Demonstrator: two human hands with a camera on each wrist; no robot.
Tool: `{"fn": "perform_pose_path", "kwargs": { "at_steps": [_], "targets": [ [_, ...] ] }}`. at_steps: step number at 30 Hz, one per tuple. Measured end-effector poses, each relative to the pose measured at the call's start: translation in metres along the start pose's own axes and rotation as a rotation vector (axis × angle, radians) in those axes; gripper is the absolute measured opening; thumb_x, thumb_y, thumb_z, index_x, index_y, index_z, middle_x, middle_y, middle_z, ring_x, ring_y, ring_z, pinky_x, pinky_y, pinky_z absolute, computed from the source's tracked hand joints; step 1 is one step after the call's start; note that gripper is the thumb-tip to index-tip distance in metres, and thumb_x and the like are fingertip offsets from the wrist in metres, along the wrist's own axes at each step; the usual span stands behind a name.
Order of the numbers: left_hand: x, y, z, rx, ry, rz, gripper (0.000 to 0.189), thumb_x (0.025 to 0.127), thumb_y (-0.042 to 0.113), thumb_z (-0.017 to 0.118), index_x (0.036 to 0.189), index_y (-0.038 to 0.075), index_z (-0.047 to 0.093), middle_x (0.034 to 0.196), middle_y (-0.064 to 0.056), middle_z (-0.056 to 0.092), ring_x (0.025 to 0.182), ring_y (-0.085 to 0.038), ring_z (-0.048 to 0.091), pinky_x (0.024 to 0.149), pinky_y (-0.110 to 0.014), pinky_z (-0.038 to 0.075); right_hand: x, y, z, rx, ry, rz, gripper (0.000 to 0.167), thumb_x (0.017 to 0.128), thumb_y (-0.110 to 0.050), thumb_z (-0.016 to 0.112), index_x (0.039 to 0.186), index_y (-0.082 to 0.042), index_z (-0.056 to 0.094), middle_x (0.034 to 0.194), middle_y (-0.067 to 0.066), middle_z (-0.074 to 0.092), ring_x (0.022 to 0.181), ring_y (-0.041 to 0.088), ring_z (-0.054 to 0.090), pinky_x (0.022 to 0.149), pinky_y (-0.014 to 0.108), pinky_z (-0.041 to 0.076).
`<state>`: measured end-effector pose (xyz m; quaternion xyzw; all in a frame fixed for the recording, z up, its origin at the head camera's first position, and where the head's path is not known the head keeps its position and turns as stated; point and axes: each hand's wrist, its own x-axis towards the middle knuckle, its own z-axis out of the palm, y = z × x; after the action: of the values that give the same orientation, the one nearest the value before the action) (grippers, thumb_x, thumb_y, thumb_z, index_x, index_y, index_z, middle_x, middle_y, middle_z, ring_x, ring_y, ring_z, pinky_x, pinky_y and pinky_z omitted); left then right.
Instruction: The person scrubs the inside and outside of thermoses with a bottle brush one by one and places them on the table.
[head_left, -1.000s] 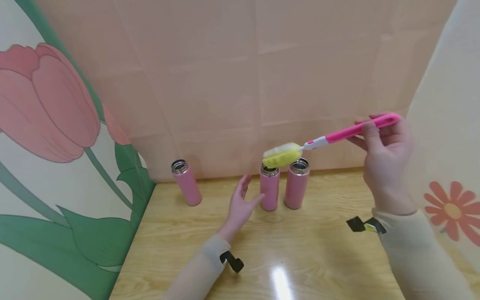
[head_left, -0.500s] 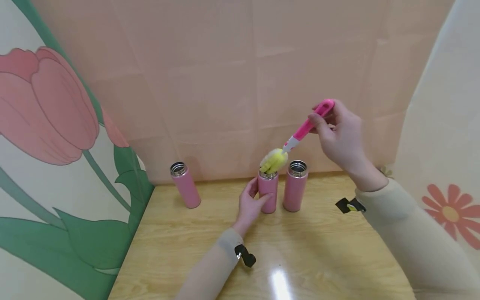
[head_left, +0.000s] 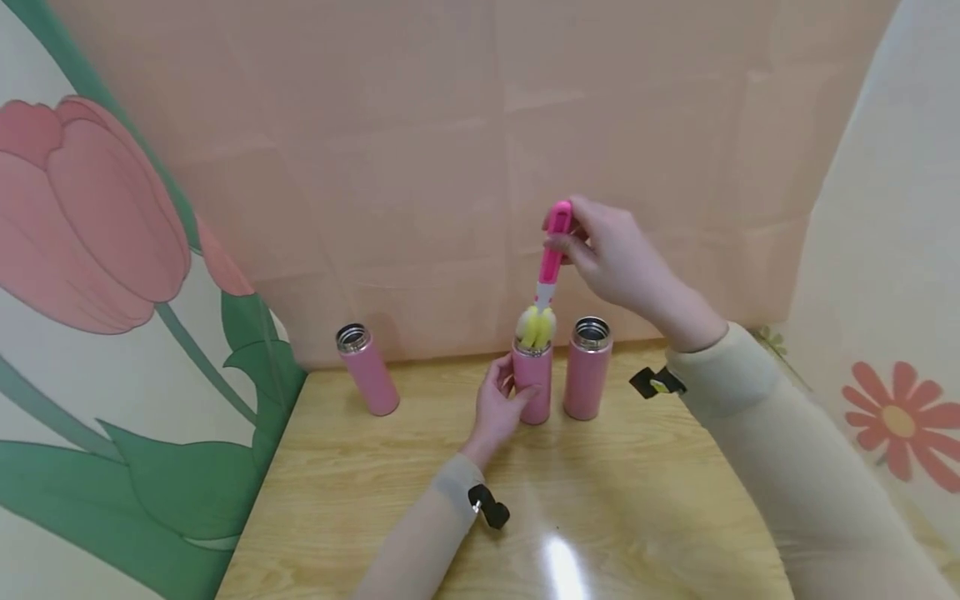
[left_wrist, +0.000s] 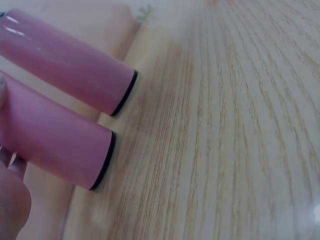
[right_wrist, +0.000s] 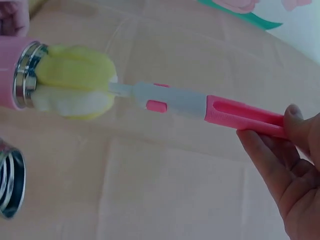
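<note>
My left hand [head_left: 500, 408] grips the middle pink bottle [head_left: 534, 379], thumb on its near side, as it stands on the wooden table. Above it, my right hand [head_left: 611, 250] pinches the pink handle of a bottle brush [head_left: 537, 327] near its end. The brush stands almost upright, its yellow and white sponge head partly in the bottle's mouth. In the right wrist view the sponge [right_wrist: 75, 82] bulges out over the metal rim, and thumb and fingers hold the handle [right_wrist: 245, 116]. The left wrist view shows the held bottle's lower part [left_wrist: 55, 135] on the table.
A second uncapped pink bottle [head_left: 588, 367] stands close to the right of the held one. Another [head_left: 367, 371] stands apart to the left. Behind them rises a pinkish cloth backdrop [head_left: 420, 192]. The wooden table [head_left: 600, 500] extends toward me.
My left hand has closed round the middle bottle. My right hand has moved left, swinging the brush from nearly level to almost upright, its sponge now entering the bottle mouth.
</note>
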<state>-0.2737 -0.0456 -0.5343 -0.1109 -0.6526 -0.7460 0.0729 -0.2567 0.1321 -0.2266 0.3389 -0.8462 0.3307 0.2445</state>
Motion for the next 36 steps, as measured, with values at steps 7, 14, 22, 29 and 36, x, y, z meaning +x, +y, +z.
{"fn": "perform_pose_path", "kwargs": {
  "at_steps": [7, 14, 22, 29, 36],
  "targets": [
    [0.001, 0.001, -0.007, 0.023, -0.014, -0.012, 0.057, 0.089, -0.002, 0.085, 0.138, 0.009, 0.060, 0.135, -0.005, 0.066, 0.128, -0.023, 0.062, 0.114, -0.039, 0.049, 0.005, 0.006, 0.007, 0.045, -0.023, 0.067, 0.009, 0.106, -0.004, 0.066, 0.112, 0.001, 0.061, 0.101, 0.014, 0.072, 0.085, 0.024, 0.073, 0.073, 0.034, 0.065],
    [0.002, 0.002, -0.011, 0.043, -0.026, -0.011, 0.056, 0.089, -0.004, 0.085, 0.137, 0.008, 0.059, 0.135, -0.008, 0.064, 0.126, -0.025, 0.061, 0.114, -0.042, 0.049, 0.008, 0.011, 0.014, 0.152, -0.126, 0.101, 0.006, 0.105, 0.000, 0.065, 0.111, 0.002, 0.063, 0.104, 0.016, 0.072, 0.096, 0.029, 0.075, 0.079, 0.035, 0.065],
    [0.005, 0.002, -0.010, 0.060, -0.054, 0.007, 0.054, 0.090, -0.003, 0.084, 0.136, 0.007, 0.058, 0.131, -0.008, 0.065, 0.126, -0.025, 0.060, 0.113, -0.045, 0.049, 0.007, 0.023, 0.029, 0.225, -0.231, 0.106, 0.005, 0.105, 0.002, 0.065, 0.109, -0.001, 0.066, 0.103, 0.014, 0.072, 0.097, 0.028, 0.073, 0.084, 0.040, 0.065],
    [0.006, 0.006, -0.010, 0.077, -0.070, -0.008, 0.054, 0.092, -0.002, 0.083, 0.137, 0.011, 0.057, 0.133, -0.007, 0.064, 0.127, -0.024, 0.060, 0.114, -0.045, 0.049, -0.012, 0.052, 0.062, 0.159, -0.427, 0.139, 0.006, 0.103, -0.001, 0.069, 0.106, -0.007, 0.068, 0.099, 0.006, 0.073, 0.097, 0.023, 0.073, 0.084, 0.039, 0.063],
    [0.001, 0.005, -0.009, 0.070, -0.094, -0.012, 0.054, 0.093, 0.000, 0.082, 0.139, 0.012, 0.056, 0.135, -0.005, 0.063, 0.129, -0.023, 0.059, 0.115, -0.045, 0.048, -0.035, 0.055, 0.084, 0.087, -0.347, 0.193, 0.005, 0.101, -0.004, 0.073, 0.105, -0.006, 0.071, 0.096, 0.006, 0.076, 0.091, 0.024, 0.074, 0.078, 0.041, 0.063]
  ]
}}
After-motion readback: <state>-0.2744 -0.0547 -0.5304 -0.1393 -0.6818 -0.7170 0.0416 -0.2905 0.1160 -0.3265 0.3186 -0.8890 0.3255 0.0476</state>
